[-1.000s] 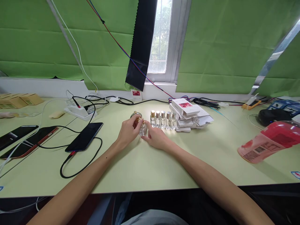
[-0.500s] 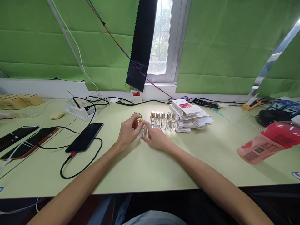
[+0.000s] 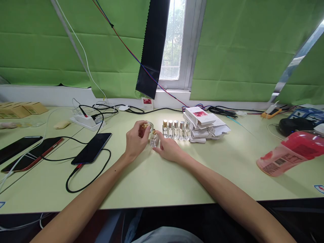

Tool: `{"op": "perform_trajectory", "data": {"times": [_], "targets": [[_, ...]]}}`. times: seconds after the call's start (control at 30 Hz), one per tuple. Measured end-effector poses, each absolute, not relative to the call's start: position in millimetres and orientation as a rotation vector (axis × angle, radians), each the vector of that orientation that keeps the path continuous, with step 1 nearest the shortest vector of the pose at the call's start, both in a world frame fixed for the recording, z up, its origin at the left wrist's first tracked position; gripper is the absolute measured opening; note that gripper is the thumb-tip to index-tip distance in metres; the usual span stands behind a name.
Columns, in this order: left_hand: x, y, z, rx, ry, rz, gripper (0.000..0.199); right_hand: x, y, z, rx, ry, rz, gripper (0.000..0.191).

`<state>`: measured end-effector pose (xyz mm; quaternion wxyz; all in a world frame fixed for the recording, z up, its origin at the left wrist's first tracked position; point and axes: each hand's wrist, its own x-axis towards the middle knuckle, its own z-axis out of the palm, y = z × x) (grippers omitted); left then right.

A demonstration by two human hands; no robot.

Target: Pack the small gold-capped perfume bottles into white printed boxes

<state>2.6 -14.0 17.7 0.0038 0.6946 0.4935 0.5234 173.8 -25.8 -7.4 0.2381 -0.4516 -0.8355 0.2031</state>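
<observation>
Glass bottle point(image 3: 154, 140): it is standing at the frame's centre, long axis upright, gold neck point(image 3: 154, 132) pointing up, between our left hand point(image 3: 136, 139) and our right hand point(image 3: 170, 147).
Left hand: just left of the bottle, we are curling thumb and fingers round a gold piece point(image 3: 144, 126), whose full outline the fingers are hiding.
Right hand: we are steadying the bottle from its right between index finger and thumb, one near the neck, one near the base; how hard we are pressing, we cannot tell.
Nearer hand: our right is seemingly touching the glass, while our left is holding the gold piece above and left of the neck, apart from it.
Small bottles point(image 3: 176, 130): five are standing in a row right of centre.
White boxes point(image 3: 201, 116): they are lying piled just beyond the row's right end.
</observation>
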Motion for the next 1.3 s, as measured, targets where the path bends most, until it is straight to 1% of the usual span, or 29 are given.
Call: {"op": "perform_trajectory", "data": {"times": [0.57,0.87,1.13,1.3], "targets": [[-0.1,-12.1,19.6,2.119,1.528,1.633,0.026,173.3,-24.0,-10.1,-1.228,-2.293,0.541,0.073],[0.7,-7.2,12.7,2.222,1.452,1.532,0.026,173.2,-24.9,-8.5,-1.23,-2.293,0.553,0.069],[2.2,-8.9,13.1,2.251,1.405,1.487,0.034,172.9,-25.4,-7.5,-1.243,-2.291,0.561,0.071],[2.7,-8.7,10.5,2.263,1.398,1.442,0.035,172.7,-26.7,-5.9,-1.248,-2.294,0.562,0.072]]}}
